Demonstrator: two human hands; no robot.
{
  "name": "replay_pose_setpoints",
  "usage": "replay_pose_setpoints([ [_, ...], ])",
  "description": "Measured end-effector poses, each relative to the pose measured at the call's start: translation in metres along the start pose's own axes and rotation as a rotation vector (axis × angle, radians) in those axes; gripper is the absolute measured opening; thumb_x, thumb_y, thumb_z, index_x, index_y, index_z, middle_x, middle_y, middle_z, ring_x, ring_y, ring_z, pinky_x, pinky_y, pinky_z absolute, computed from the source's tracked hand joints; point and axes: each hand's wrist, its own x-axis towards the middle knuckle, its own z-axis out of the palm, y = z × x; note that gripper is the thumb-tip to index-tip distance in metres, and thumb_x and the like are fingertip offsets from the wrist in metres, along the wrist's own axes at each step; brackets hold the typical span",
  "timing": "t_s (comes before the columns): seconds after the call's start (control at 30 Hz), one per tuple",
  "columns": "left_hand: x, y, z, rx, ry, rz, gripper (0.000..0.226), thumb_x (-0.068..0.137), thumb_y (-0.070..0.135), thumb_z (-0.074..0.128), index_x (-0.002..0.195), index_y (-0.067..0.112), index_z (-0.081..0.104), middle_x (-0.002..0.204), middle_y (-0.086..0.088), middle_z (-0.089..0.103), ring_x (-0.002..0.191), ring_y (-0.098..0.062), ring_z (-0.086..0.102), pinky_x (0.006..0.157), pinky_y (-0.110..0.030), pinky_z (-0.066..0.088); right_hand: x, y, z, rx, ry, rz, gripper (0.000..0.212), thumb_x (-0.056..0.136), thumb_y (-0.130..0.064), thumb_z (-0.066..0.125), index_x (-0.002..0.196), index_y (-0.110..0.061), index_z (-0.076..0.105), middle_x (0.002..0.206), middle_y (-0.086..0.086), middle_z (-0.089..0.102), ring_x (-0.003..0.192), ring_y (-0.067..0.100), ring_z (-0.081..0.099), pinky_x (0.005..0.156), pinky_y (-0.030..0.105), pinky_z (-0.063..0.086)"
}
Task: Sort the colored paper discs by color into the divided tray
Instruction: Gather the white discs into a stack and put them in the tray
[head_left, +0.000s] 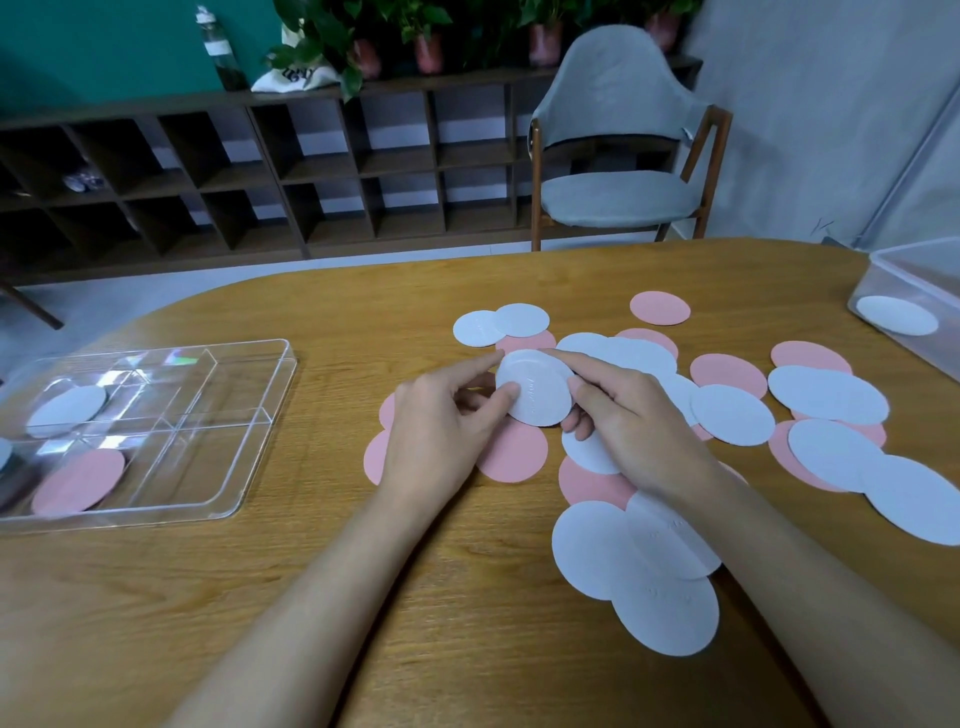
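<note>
L hand (441, 415) fingers (498, 354): index tip on far-left rim of a round white paper disc (537, 395), thumb pad on its face. Other fingers curl beneath, hidden by the disc.
R hand (636, 415): index lies along the far-right rim and thumb sits at the right edge. Remaining fingers are under the disc, tips only partly seen.
Both hands pinch this one disc, held above the loose discs and tilted toward the camera. Embossed mark on its face is unreadable. Can't tell if a 2nd disc sits behind it.

Hidden/cut off: pink paper discs (511, 452) under the L hand are part covered. White discs (639, 561) by the R forearm overlap, so the count is unclear. More loose discs run to the R frame edge.

Room: bare stretch of wooden surface (332, 571) lies between the L hand and the clear plastic divided tray (260, 410). Tray is well apart to the left, its L side cut by the frame. Far compartment holds a white tray disc (67, 410), near one a pink tray disc (78, 488). Dividers are hard to trace through glare.
Clear plastic box (914, 270) at far R, also cut off, holds one white disc.
</note>
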Motion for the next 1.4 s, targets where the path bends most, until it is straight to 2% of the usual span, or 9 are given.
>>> replay_pose_setpoints([
  [0.2,-0.002,0.003,0.0,0.006,0.01,0.022,0.027,0.09,0.024,0.079,0.116,0.032,0.08,0.083,0.018,0.078,0.072,-0.005,0.071,0.074,-0.018,0.054,-0.002,-0.001,0.002,-0.183,0.02,-0.088,0.041,0.107,-0.028,0.051,0.148,-0.027,0.055,0.08,-0.01,0.061,0.079,0.008,0.057,0.068,0.012,0.04],
  [0.33,-0.005,0.008,0.001,0.036,0.001,0.071,0.026,0.092,0.022,0.079,0.116,0.028,0.081,0.083,0.022,0.076,0.074,0.003,0.069,0.069,-0.003,0.043,-0.001,-0.001,-0.003,-0.223,0.004,-0.059,0.049,0.109,-0.026,0.047,0.158,-0.031,0.04,0.108,-0.01,0.064,0.096,0.004,0.055,0.079,0.015,0.041],
  [0.47,-0.008,0.009,0.002,0.081,-0.042,0.169,0.03,0.093,0.017,0.077,0.122,0.024,0.078,0.086,0.024,0.073,0.079,0.005,0.068,0.073,-0.009,0.048,0.001,-0.002,-0.011,-0.337,-0.088,-0.078,0.054,0.111,-0.026,0.04,0.163,-0.033,0.026,0.145,-0.005,0.054,0.131,0.016,0.046,0.103,0.031,0.039],
  [0.57,-0.009,0.007,0.004,0.118,-0.037,0.22,0.031,0.093,0.018,0.076,0.124,0.022,0.076,0.093,0.009,0.079,0.082,-0.005,0.069,0.079,-0.022,0.052,0.001,0.002,-0.015,-0.331,-0.082,-0.078,0.051,0.111,-0.025,0.043,0.16,-0.031,0.035,0.139,-0.005,0.058,0.126,0.014,0.048,0.096,0.025,0.04],
  [0.67,-0.01,0.008,0.003,0.146,-0.06,0.25,0.034,0.091,0.023,0.079,0.125,0.023,0.073,0.099,0.009,0.074,0.081,-0.008,0.065,0.077,-0.017,0.051,0.001,0.003,-0.019,-0.303,-0.053,-0.084,0.037,0.109,-0.024,0.047,0.145,-0.031,0.052,0.118,-0.013,0.061,0.11,0.012,0.055,0.078,0.015,0.039],
  [0.8,-0.013,0.013,0.0,0.165,-0.073,0.304,0.026,0.082,0.029,0.085,0.103,0.021,0.072,0.096,0.011,0.062,0.081,-0.004,0.058,0.073,-0.012,0.043,0.003,0.006,-0.024,-0.254,-0.022,-0.05,0.03,0.108,-0.025,0.05,0.136,-0.033,0.056,0.103,-0.014,0.061,0.093,0.004,0.056,0.069,0.02,0.039],
  [1.0,-0.024,0.025,-0.005,0.113,-0.627,0.216,0.043,0.066,0.047,0.096,0.102,0.033,0.079,0.092,0.011,0.064,0.083,-0.014,0.058,0.07,-0.023,0.047,0.002,0.009,-0.028,-0.229,0.026,-0.037,0.027,0.106,-0.023,0.051,0.13,-0.034,0.059,0.096,-0.011,0.064,0.087,0.003,0.056,0.068,0.028,0.046],
  [1.17,-0.024,0.021,-0.003,0.146,-0.736,0.19,0.05,0.061,0.049,0.097,0.107,0.04,0.079,0.104,0.014,0.065,0.106,-0.012,0.06,0.087,-0.039,0.052,0.002,0.009,-0.027,-0.222,0.068,-0.032,0.029,0.104,-0.02,0.052,0.128,-0.032,0.062,0.099,-0.009,0.067,0.087,0.006,0.058,0.075,0.036,0.05],
  [1.4,-0.018,0.022,-0.008,0.027,-0.75,0.034,0.032,0.07,0.025,0.096,0.094,0.028,0.075,0.083,0.011,0.069,0.071,-0.004,0.05,0.068,-0.021,0.044,0.001,0.006,-0.024,-0.209,0.052,-0.006,0.029,0.105,-0.022,0.052,0.13,-0.034,0.061,0.1,-0.002,0.068,0.086,0.012,0.059,0.074,0.036,0.05],
])
